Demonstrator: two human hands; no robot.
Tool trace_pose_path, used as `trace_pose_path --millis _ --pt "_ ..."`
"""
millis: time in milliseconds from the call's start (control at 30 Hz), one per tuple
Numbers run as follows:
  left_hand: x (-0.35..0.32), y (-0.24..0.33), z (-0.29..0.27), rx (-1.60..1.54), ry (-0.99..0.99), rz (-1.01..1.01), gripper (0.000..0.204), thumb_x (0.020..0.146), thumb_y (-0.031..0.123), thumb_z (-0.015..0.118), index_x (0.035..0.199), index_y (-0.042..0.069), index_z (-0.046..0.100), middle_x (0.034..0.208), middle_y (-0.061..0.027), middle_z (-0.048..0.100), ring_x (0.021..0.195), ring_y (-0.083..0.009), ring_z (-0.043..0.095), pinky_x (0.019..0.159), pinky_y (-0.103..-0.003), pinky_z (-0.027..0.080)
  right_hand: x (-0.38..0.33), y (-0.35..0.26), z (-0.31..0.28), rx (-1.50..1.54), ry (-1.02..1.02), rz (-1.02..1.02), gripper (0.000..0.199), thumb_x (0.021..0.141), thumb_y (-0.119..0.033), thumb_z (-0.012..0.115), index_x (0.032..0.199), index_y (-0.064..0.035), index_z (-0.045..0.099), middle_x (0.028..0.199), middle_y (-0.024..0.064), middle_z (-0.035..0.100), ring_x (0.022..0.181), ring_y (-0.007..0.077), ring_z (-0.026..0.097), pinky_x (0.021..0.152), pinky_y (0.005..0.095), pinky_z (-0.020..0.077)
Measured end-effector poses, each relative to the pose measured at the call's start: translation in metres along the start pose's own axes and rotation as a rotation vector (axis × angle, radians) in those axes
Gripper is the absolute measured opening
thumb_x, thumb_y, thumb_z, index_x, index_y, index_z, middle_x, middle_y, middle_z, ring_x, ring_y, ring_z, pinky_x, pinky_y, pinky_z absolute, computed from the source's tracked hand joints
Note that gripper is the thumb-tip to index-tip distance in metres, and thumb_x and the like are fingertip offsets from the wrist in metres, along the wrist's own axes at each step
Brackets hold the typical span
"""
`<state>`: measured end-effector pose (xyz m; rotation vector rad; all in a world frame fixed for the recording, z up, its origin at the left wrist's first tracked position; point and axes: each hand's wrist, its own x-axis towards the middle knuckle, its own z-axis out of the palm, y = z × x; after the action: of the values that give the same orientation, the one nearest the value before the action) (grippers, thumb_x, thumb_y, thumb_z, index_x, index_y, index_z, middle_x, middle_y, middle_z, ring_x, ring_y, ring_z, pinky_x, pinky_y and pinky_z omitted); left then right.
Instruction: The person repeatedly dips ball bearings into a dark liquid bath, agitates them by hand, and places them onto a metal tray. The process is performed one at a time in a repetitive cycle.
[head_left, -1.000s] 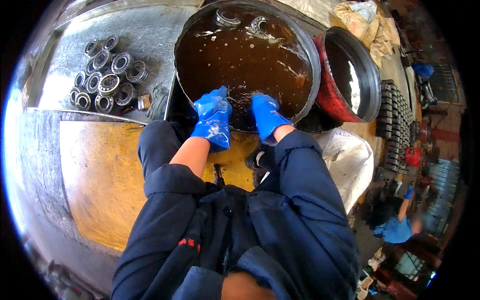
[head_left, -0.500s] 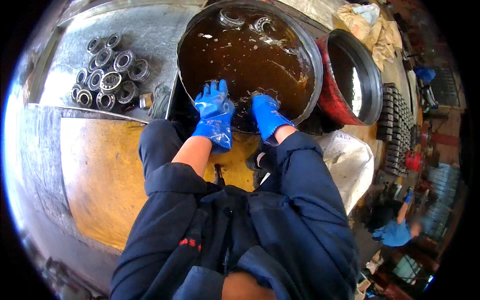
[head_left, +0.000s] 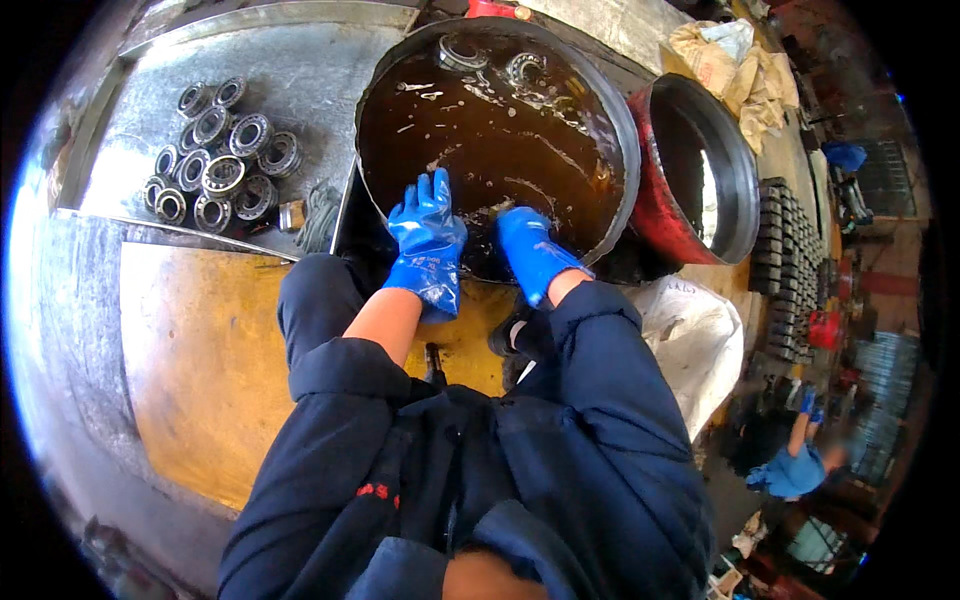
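Observation:
A wide, open drum of brown liquid stands before me. My left hand, in a wet blue rubber glove, is over its near rim with the fingers stretched out and nothing in them. To its right, my right hand, gloved alike, reaches into the liquid near the close edge. Its fingertips are hidden in the murk, so any object there cannot be seen. At the drum's far side one bearing and another bearing sit partly out of the liquid. Foam flecks and ripples cross the surface.
Left of the drum, a metal tray holds a pile of bearings and a grey cloth. On the right are a red drum, a white sack and stacked metal blocks. Another person works farther right.
My left hand's fingers have tilted a little more upright at the rim. My right hand has shifted slightly within the drum. The ripples and foam have changed shape.

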<state>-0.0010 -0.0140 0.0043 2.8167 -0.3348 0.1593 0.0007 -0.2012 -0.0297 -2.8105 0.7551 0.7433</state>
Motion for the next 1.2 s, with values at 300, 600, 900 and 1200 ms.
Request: trace_pose_path --millis 300,600,900,1200 --pt "-0.003 -0.007 -0.003 0.024 -0.031 -0.024 0.084 0.076 0.034 0.071 0.153 0.016 0.044 0.149 -0.0154 0.052 0.131 -0.0325 0.055 0.099 -0.048 0.049 -0.023 0.011 -0.019 -0.192 -0.090 -0.371 0.034 0.095 -0.030 0.061 0.116 -0.0067 0.074 0.121 0.0183 0.071 0.111 0.0389 0.068 0.093 0.0477 0.0543" --pt "0.000 -0.001 0.003 0.023 -0.071 -0.025 0.084 0.077 0.034 0.071 0.154 0.015 0.042 0.151 -0.0157 0.051 0.133 -0.0328 0.054 0.100 -0.048 0.049 -0.003 -0.016 -0.011 -0.625 -0.185 -0.509 0.031 0.093 -0.027 0.065 0.118 -0.0118 0.075 0.122 0.0135 0.072 0.112 0.0366 0.069 0.094 0.0488 0.0552" --pt "-0.001 -0.003 -0.003 -0.030 -0.075 -0.023 0.086 0.077 0.035 0.072 0.154 0.015 0.040 0.151 -0.0149 0.051 0.131 -0.0333 0.056 0.100 -0.050 0.050 -0.021 0.028 -0.001 0.005 -0.003 -0.399 0.037 0.090 -0.030 0.068 0.118 -0.0067 0.074 0.116 0.0232 0.071 0.111 0.0409 0.068 0.092 0.0508 0.0545" --pt "-0.004 -0.005 -0.002 -0.017 0.018 -0.026 0.078 0.077 0.027 0.068 0.151 0.013 0.045 0.146 -0.0151 0.055 0.123 -0.0327 0.060 0.096 -0.051 0.050 0.005 0.010 0.010 0.303 0.136 -0.291 0.041 0.098 -0.031 0.055 0.130 -0.0084 0.068 0.136 0.0178 0.064 0.123 0.0367 0.063 0.102 0.0479 0.0499"
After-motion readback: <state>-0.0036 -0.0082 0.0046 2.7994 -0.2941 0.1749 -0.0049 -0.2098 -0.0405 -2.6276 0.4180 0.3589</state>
